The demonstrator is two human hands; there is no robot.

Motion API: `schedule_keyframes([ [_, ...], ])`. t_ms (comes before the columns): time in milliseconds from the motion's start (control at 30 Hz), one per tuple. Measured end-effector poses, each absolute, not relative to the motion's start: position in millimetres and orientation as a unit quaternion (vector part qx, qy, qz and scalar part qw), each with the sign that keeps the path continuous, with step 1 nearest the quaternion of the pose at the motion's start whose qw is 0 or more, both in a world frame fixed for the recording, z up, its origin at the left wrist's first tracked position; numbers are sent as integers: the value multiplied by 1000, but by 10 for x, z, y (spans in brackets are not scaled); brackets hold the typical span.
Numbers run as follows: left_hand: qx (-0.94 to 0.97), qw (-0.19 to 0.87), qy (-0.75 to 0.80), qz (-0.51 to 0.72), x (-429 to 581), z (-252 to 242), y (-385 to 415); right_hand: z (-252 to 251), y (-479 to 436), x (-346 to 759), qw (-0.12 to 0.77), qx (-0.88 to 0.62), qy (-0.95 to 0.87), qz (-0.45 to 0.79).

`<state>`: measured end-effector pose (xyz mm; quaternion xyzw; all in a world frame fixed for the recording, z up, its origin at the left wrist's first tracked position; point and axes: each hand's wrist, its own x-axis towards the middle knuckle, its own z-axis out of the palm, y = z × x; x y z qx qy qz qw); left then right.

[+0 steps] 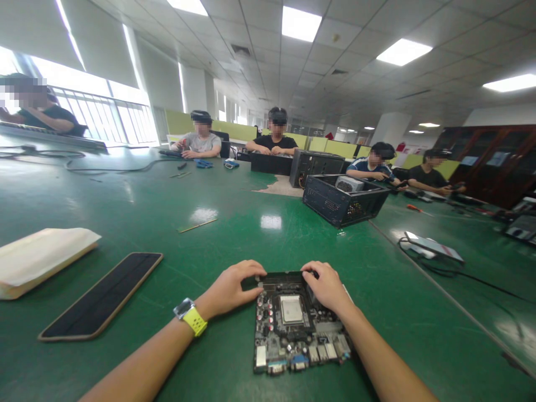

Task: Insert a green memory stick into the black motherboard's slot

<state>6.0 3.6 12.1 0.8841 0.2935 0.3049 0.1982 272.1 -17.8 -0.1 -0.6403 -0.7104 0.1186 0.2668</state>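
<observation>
A dark motherboard [274,329] lies on the green table in front of me. A square metal-topped processor [292,309] sits in its socket, and the port side faces me. My left hand [234,287], with a yellow-banded watch [192,318] on the wrist, has thumb and fingers curled around the board's far left corner. Bent over the far right corner, my right hand [326,283] hides that part of the board. Between both hands runs a dark raised strip [285,274] along the far edge; I cannot make out whether it is a memory stick or slots.
At left lie a black flat pad with a tan edge [104,296] and a pale paper-covered block [37,257]. Ahead stands an open computer case [343,201]. A thin brass-coloured strip [197,225] lies mid-table. A cabled device [433,245] is at right. Several people sit around the table.
</observation>
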Motion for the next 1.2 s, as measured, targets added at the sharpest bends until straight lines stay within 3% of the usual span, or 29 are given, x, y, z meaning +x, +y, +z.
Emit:
schedule_keyframes([
  [1200, 887, 209, 288, 296, 52, 92, 51, -31, -155, 2738, 256, -644, -712, 114],
])
